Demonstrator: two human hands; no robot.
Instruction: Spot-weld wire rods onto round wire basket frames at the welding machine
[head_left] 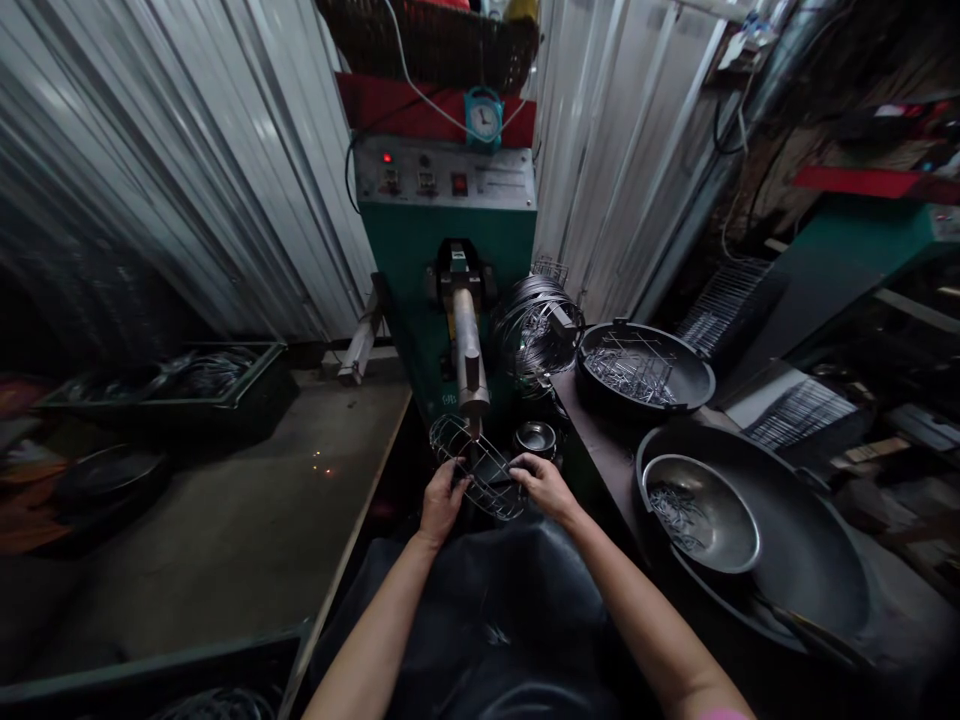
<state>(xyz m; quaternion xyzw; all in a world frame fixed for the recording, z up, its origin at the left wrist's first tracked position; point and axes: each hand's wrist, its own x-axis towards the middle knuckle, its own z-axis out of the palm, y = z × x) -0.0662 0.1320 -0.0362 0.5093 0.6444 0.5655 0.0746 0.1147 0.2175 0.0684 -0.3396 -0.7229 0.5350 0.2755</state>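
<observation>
A round wire frame (491, 488) with crossing wires is held between my two hands, tilted under the electrode of a green spot welding machine (474, 230). My left hand (444, 492) pinches its left side with thumb and fingers. On the opposite side, my right hand (544, 485) grips the wire with closed fingers. The welder's upper electrode arm (469, 350) comes down to the frame, and its tip seems to meet the wire, though contact is hard to make out. Just beyond my right hand sits a small metal bowl (535, 438).
On the right, a black pan (697, 385) holds wire pieces, and a steel bowl (739, 510) with short metal bits stands in a large wok (817, 560). Coiled wire rings (538, 320) hang beside the machine. A green bin (247, 385) stands left. Sparks (322, 468) glow over the floor.
</observation>
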